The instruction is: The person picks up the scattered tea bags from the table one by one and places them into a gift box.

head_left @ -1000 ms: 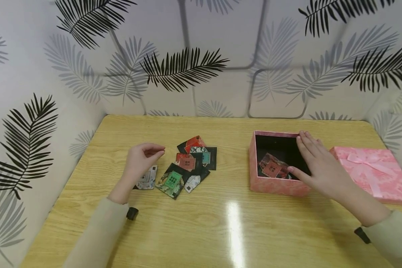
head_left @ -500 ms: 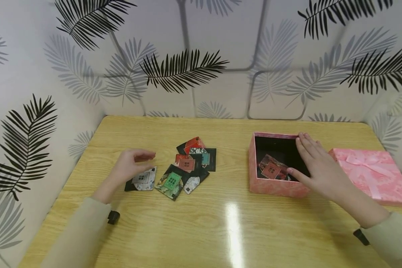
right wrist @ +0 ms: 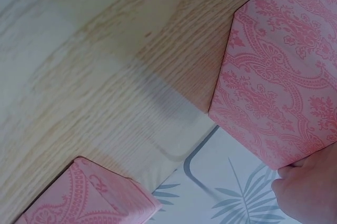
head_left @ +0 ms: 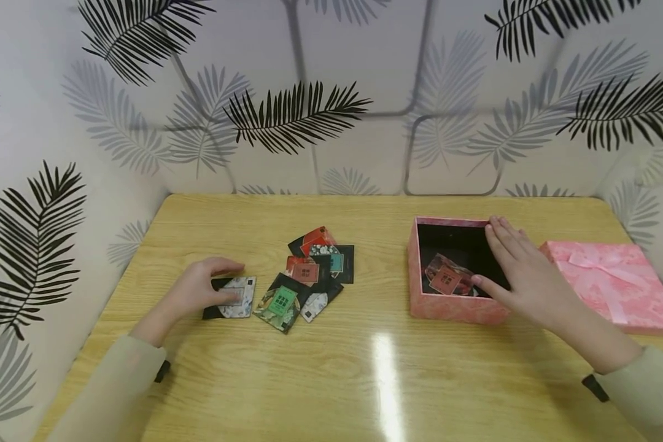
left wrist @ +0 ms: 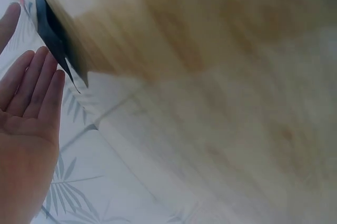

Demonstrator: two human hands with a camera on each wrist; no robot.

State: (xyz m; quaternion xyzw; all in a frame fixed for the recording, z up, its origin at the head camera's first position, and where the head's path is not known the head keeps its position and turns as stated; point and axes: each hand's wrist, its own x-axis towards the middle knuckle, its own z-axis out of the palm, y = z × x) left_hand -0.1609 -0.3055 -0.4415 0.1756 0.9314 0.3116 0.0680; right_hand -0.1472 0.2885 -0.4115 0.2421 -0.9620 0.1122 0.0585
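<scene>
Grey-and-white packet (head_left: 245, 299): flat or nearly so on the bench (head_left: 287, 380), leftmost of the loose packets, its black end partly covered by the left hand (head_left: 190, 286). Long axis runs roughly left–right; the patterned end points away from that palm, towards the box.

Left hand is much the nearer. It comes in from the left; fingers straight, moderately spread from the thumb, one to the packet's far side and the thumb over its face. Left wrist view shows fingertips just beside a dark packet edge; firm contact cannot be told.

Just right of the packet: green-label packet (head_left: 280, 302), set slantwise, part of an overlapping cluster with a red-label packet (head_left: 305, 273) and others.

Well apart, farther right: pink box (head_left: 458, 310), with at least one red-label sachet (head_left: 446, 279) inside. Right hand (head_left: 527, 279) rests on its right rim, fingers extended, thumb reaching over the interior. Bow-topped lid (head_left: 635, 282) lies beyond, to the right.
</scene>
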